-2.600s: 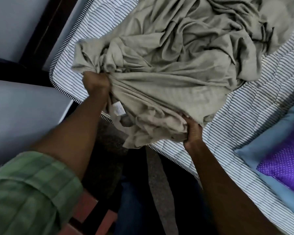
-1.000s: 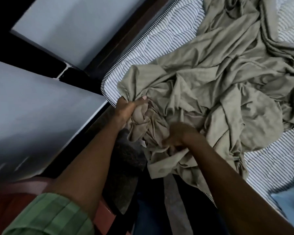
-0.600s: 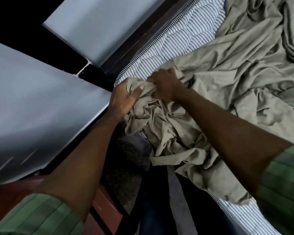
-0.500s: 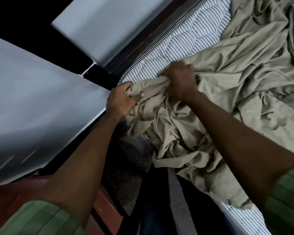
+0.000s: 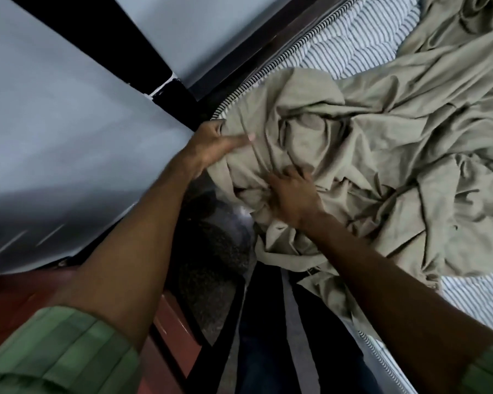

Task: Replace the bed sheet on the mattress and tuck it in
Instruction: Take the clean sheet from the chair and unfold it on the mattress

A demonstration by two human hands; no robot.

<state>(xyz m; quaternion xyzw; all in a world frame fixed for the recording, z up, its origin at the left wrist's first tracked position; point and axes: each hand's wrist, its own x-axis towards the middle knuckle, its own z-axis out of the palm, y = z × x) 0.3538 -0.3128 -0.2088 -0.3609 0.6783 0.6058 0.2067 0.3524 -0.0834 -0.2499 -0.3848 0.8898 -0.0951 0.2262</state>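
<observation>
- Bed sheet (image 5: 382, 155): olive-beige, heavily crumpled, piled on the striped mattress (image 5: 353, 52). It covered the mattress's near-left corner, and some cloth hung off the near edge.
- Left hand (image 5: 211, 146): at the sheet's left edge, right at the mattress corner. Thumb lay across the top of the cloth, fingers wrapped at the edge, so it was pinching a fold of sheet. Hand was motion-blurred, so the exact grip was not sharp.
- Right hand (image 5: 291, 197): lower and to the right of the left hand, knuckles up, fingers dug into a bunched fold of the sheet near the near edge. Closed on the cloth.
- The two hands were apart, with a ridge of gathered sheet between them.
- Both forearms bare; green sleeve (image 5: 57, 354) rolled up on the left arm, and a sliver of green cuff showed at bottom right.
- Bare striped mattress was visible far behind the sheet and at the right near edge.
- Pale wall panel (image 5: 54, 137) on the left, with a dark frame strip (image 5: 239, 55) running alongside the mattress's left side.
</observation>
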